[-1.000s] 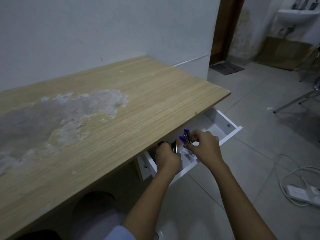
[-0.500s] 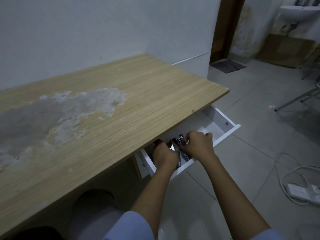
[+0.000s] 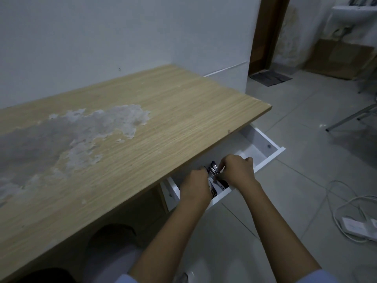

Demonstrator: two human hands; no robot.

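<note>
A white drawer (image 3: pixel 267 158) stands pulled out from under a wooden desk (image 3: pixel 163 123). Both my hands reach into its left part. My left hand (image 3: pixel 194 185) is curled around a dark, partly metal object that its knuckles mostly hide. My right hand (image 3: pixel 236 172) pinches small dark and silver tools (image 3: pixel 213 168) just right of the left hand; their shape is hard to make out. More dark items (image 3: pixel 221 185) lie in the drawer beneath my hands.
The desk top has a large worn grey patch (image 3: pixel 67 135). A white power strip with cables (image 3: pixel 357 227) lies on the tiled floor at right. A doorway with a dark mat (image 3: pixel 270 77) is behind, and a metal chair leg (image 3: pixel 350 119) stands at far right.
Both hands have moved down from above the drawer into it, taking the small tools with them. The purple-tipped items seen earlier are now mostly hidden between my hands.
</note>
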